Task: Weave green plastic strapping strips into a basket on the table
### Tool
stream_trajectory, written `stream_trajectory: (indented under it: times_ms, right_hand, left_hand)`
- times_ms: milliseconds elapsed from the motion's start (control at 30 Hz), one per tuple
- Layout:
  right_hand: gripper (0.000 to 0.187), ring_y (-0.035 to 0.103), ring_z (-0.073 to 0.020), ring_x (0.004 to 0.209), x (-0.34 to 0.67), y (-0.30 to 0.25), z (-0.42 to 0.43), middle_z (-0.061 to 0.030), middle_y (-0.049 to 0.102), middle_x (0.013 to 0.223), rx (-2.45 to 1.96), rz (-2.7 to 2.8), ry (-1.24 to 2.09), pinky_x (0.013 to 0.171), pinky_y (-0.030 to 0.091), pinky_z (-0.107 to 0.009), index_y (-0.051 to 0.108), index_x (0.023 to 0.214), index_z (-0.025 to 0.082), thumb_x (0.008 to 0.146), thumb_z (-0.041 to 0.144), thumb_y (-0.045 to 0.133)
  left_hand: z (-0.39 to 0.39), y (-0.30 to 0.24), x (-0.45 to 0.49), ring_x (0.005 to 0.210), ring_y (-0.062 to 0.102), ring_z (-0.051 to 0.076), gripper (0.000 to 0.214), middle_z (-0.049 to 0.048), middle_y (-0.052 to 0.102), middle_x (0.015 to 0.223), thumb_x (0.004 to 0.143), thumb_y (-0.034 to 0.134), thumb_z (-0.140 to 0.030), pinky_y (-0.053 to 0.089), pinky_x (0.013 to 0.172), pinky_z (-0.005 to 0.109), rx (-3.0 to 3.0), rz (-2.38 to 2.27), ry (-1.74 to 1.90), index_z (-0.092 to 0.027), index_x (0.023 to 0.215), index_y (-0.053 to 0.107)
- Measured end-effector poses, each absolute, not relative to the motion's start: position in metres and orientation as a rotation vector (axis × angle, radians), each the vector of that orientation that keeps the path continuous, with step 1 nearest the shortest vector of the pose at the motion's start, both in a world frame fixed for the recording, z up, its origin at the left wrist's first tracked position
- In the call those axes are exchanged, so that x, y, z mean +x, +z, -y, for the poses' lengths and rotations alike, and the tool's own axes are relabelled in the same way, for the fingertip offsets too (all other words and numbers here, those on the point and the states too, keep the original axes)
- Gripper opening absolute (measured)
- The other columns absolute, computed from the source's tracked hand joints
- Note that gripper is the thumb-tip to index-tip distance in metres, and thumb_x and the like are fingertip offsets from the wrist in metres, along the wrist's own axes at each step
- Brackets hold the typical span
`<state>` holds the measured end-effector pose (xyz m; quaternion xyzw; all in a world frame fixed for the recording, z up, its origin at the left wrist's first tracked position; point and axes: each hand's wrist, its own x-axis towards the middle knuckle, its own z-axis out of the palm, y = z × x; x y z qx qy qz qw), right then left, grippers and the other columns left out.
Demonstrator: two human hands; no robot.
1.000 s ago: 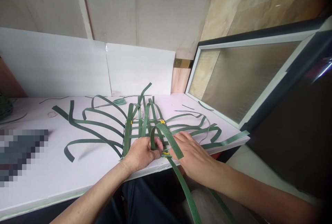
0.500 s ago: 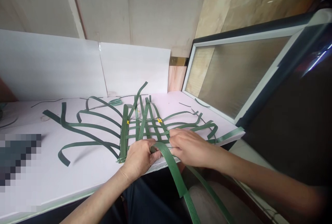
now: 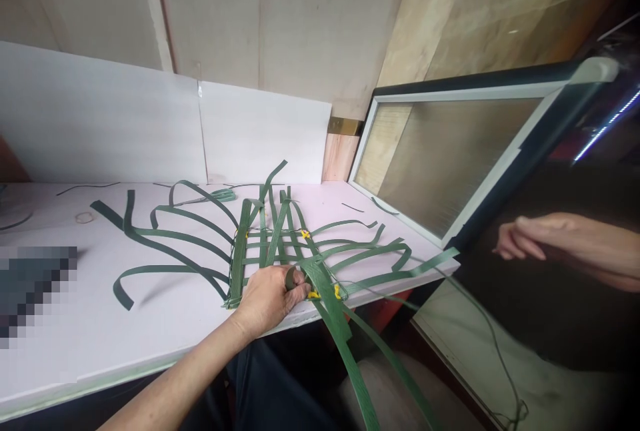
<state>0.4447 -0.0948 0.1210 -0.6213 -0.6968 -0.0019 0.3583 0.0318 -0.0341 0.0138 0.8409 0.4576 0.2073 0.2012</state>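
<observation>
A woven panel of flat green plastic strips (image 3: 273,244) rests at the table's front edge, with loose strip ends fanning out on both sides. Yellow ties (image 3: 305,234) mark some of its corners. My left hand (image 3: 267,298) is closed at the panel's near edge, pinching a curled green strip (image 3: 289,278) between thumb and fingers. Beside it, wide green strips (image 3: 333,298) hang over the edge toward my lap. Far to the right, away from the panel, my right hand (image 3: 560,244) is raised with fingers curled together; whatever it may hold is hidden.
Scissors with green handles (image 3: 223,196) lie behind the panel. A thin green cord (image 3: 493,331) trails down off the table's right side. The framed clear pane (image 3: 430,151) leans at the right, and white boards (image 3: 265,131) stand along the back. A pixelated dark patch covers the left.
My right hand has left the panel's near edge and swung far right. Yellow ties there are now uncovered. My left hand stays at the panel with the strip. The view has shifted slightly.
</observation>
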Motion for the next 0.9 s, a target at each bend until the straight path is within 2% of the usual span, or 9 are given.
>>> stream_trajectory:
  times_ms: [33,100,167,267,333,400,600,733,900]
  right_hand:
    - [0.072,0.057,-0.0099,0.061,0.450,0.126,0.095,-0.0044,0.057,0.060,-1.683,1.908,0.161,0.054,0.038,-0.026,0.051,0.048,0.012,0.088,0.071,0.041]
    - [0.057,0.055,-0.0104,0.059,0.439,0.131,0.099,-0.0031,0.058,0.064,-1.641,1.920,0.081,0.053,0.038,-0.026,0.063,0.061,0.015,0.082,0.068,0.056]
    - [0.045,0.057,-0.0132,0.067,0.401,0.126,0.108,-0.0045,0.061,0.076,-1.506,1.988,0.097,0.061,0.044,-0.027,0.066,0.070,0.017,0.094,0.053,0.052]
    - [0.027,0.058,-0.0192,0.085,0.322,0.098,0.119,-0.0074,0.063,0.091,-1.119,2.276,-0.043,0.076,0.047,-0.031,0.066,0.089,0.019,0.100,0.029,0.045]
    - [0.030,0.057,-0.0198,0.087,0.279,0.076,0.116,-0.0076,0.062,0.095,-1.069,2.450,-0.029,0.079,0.045,-0.033,0.064,0.100,0.018,0.099,0.013,0.035]
    - [0.027,0.055,-0.0196,0.085,0.253,0.058,0.105,-0.0069,0.061,0.094,-1.145,2.550,0.038,0.079,0.044,-0.033,0.061,0.106,0.016,0.095,0.005,0.038]
    - [0.009,0.049,-0.0203,0.082,0.237,0.043,0.074,-0.0035,0.055,0.082,-1.407,2.616,-0.074,0.073,0.036,-0.031,0.060,0.084,0.015,0.087,0.006,0.058]
    - [0.019,0.047,-0.0211,0.081,0.227,0.045,0.071,-0.0048,0.050,0.081,-1.553,2.649,-0.254,0.069,0.032,-0.031,0.054,0.066,0.015,0.079,0.002,0.061]
    - [0.020,0.047,-0.0136,0.063,0.222,0.037,0.085,-0.0016,0.053,0.083,-1.530,2.605,-0.117,0.054,0.029,-0.026,0.058,0.087,0.016,0.080,-0.002,0.053]
  left_hand:
    - [0.034,0.014,0.032,0.074,0.057,0.017,0.025,0.0010,0.065,0.077,0.088,0.048,-0.037,0.036,0.066,0.026,2.345,-1.276,0.583,-0.022,0.073,0.061]
    - [0.034,0.013,0.032,0.074,0.057,0.017,0.025,0.0009,0.064,0.077,0.088,0.048,-0.036,0.037,0.068,0.026,2.342,-1.264,0.587,-0.022,0.072,0.061]
    - [0.033,0.012,0.032,0.074,0.057,0.017,0.025,0.0007,0.064,0.076,0.088,0.049,-0.036,0.037,0.068,0.025,2.328,-1.264,0.599,-0.022,0.072,0.062]
    - [0.032,0.011,0.031,0.074,0.058,0.016,0.025,0.0006,0.065,0.076,0.088,0.050,-0.038,0.038,0.067,0.025,2.310,-1.268,0.616,-0.021,0.074,0.062]
    - [0.032,0.010,0.031,0.072,0.058,0.016,0.029,0.0011,0.065,0.076,0.089,0.048,-0.040,0.038,0.067,0.025,2.322,-1.261,0.612,-0.020,0.072,0.062]
    - [0.032,0.009,0.031,0.070,0.057,0.015,0.033,0.0015,0.064,0.074,0.091,0.046,-0.041,0.038,0.067,0.024,2.338,-1.254,0.603,-0.019,0.070,0.060]
    - [0.031,0.009,0.031,0.071,0.056,0.015,0.033,0.0009,0.062,0.072,0.091,0.046,-0.040,0.038,0.068,0.024,2.371,-1.219,0.616,-0.019,0.069,0.059]
    - [0.031,0.008,0.030,0.070,0.056,0.015,0.031,0.0008,0.063,0.072,0.090,0.047,-0.038,0.038,0.067,0.024,2.342,-1.219,0.627,-0.019,0.069,0.060]
    - [0.029,0.006,0.030,0.074,0.057,0.016,0.026,0.0001,0.065,0.076,0.087,0.051,-0.039,0.039,0.069,0.025,2.279,-1.231,0.674,-0.021,0.073,0.062]
